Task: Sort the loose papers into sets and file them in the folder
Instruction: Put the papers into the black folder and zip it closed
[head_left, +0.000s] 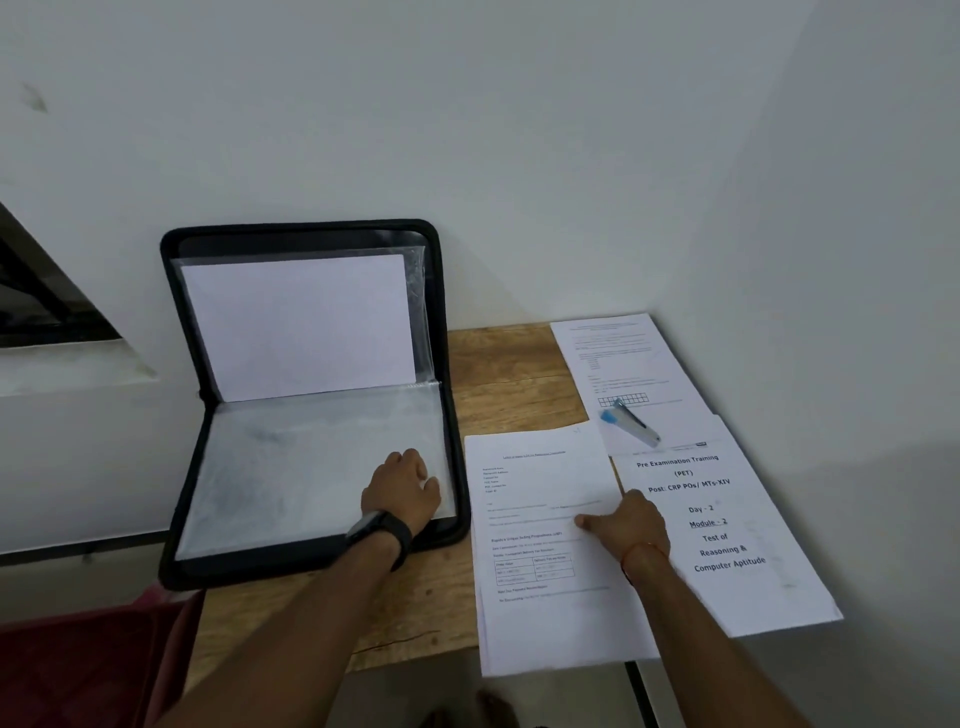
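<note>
A black zip folder (179, 467) stands open on the small wooden table (498, 374), its lid leaning against the wall. A blank white sheet (298, 322) sits in the upright plastic sleeve. My left hand (402, 491) rests on the lower sleeve (291, 467), fingers curled at its right edge. Right of the folder lies a printed form set (540, 613). My right hand (621, 525) rests on this set's right edge, thumb pressing on the page. A "Pre Examination Training" set (737, 519) lies further right. A third printed set (618, 358) lies behind.
A blue and white stapler (628, 422) lies on the rear printed set. The papers overhang the table's front and right edges. White walls close in behind and at right. A dark red object (78, 670) sits low at the left.
</note>
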